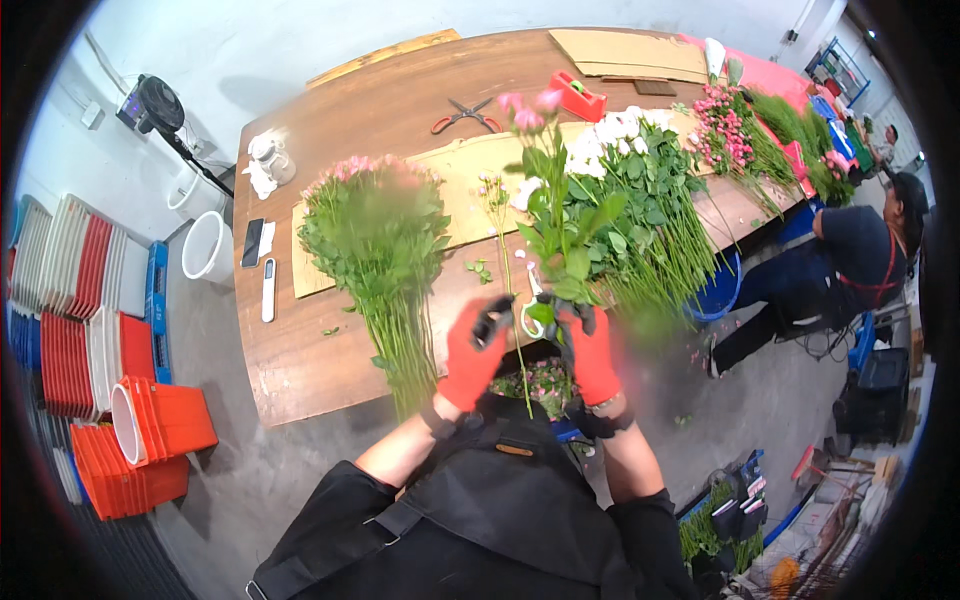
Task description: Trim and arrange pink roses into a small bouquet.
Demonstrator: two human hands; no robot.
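My left hand (474,352), in a red glove with black fingertips, has its fingers curled at a thin flower stem (519,350) with a small bloom at its top. In my right hand (594,355), gloved the same way, is an upright bunch of pink roses (548,200) with broad green leaves. White-handled scissors (532,308) show between my hands; whether the right hand touches them I cannot tell. To the left lies a large bundle of pink roses (375,225), its stems toward me. White roses (622,140) with long stems lie to the right.
The brown table (330,370) carries cardboard, red-handled shears (465,117), a red tape dispenser (578,97), a phone (252,243) and more pink flowers (724,130). Orange bins (165,420) stand on the floor at left. Another person (865,240) is at the right.
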